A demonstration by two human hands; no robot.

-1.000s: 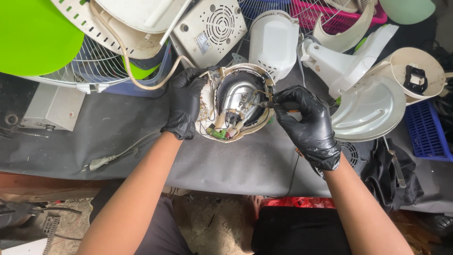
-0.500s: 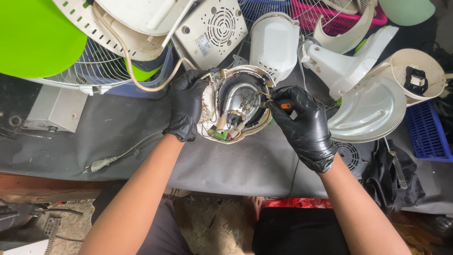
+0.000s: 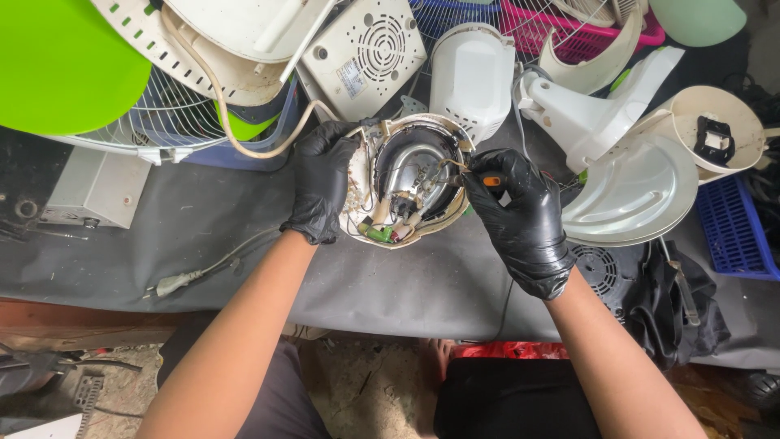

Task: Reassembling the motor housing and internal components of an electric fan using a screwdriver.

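An upturned round white appliance base [image 3: 406, 183] lies on the grey mat, its shiny metal plate and coloured wires exposed. My left hand [image 3: 321, 183], in a black glove, grips the base's left rim. My right hand [image 3: 516, 211], also gloved, holds a small orange-handled tool [image 3: 490, 180] whose tip reaches in at the base's right edge. The tool's tip is partly hidden by my fingers.
Fan grilles [image 3: 162, 114], white appliance housings [image 3: 366, 53], a bright green cover [image 3: 57, 65], a pink basket [image 3: 569, 32] and a blue crate [image 3: 731, 228] crowd the back and right. A loose power plug and cord [image 3: 175, 283] lie on the mat [image 3: 406, 284] at left.
My right hand has shifted slightly and now shows the orange tool handle at the base's right rim. My left hand keeps its grip on the left rim.
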